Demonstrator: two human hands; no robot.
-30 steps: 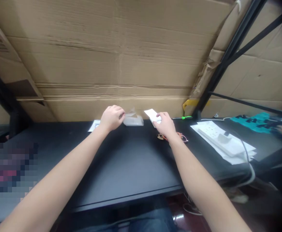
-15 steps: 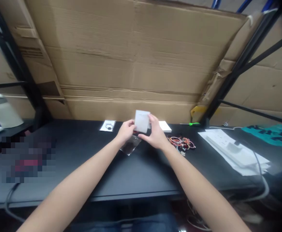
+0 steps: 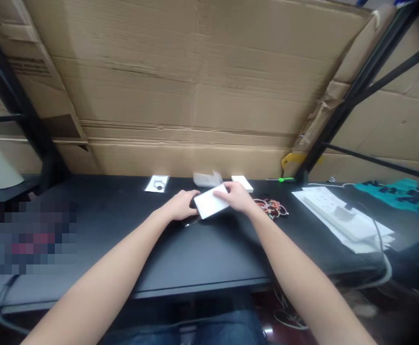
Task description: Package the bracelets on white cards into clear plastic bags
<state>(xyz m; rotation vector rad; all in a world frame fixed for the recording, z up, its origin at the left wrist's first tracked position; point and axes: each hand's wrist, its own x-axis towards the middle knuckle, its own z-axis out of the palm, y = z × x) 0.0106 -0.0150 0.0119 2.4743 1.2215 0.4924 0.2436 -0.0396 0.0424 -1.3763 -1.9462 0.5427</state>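
A flat white box (image 3: 211,203), plain on the side that shows, is tilted over the table in front of me. My right hand (image 3: 238,196) grips its right end, thumb lying across the top face. At the box's left end is my left hand (image 3: 181,205), thumb and fingers curved around the edge and touching it. Under the left fingers lies a clear plastic bag (image 3: 192,222), mostly hidden by the hand and box. Just behind the box, a crumpled translucent wrapper (image 3: 208,179) rests on the table.
A bagged black ring-shaped part (image 3: 158,183) lies back left. Behind my right hand are another white box (image 3: 242,183) and coiled coloured wires (image 3: 272,208). Farther right are a green-handled tool (image 3: 286,179), stacked papers (image 3: 338,215) and a teal holder (image 3: 392,194). Cardboard (image 3: 195,96) stands behind.
The white box has come down from upright to a tilted, lower position, turned sideways. The translucent wrapper now shows behind it. My view has shifted slightly.
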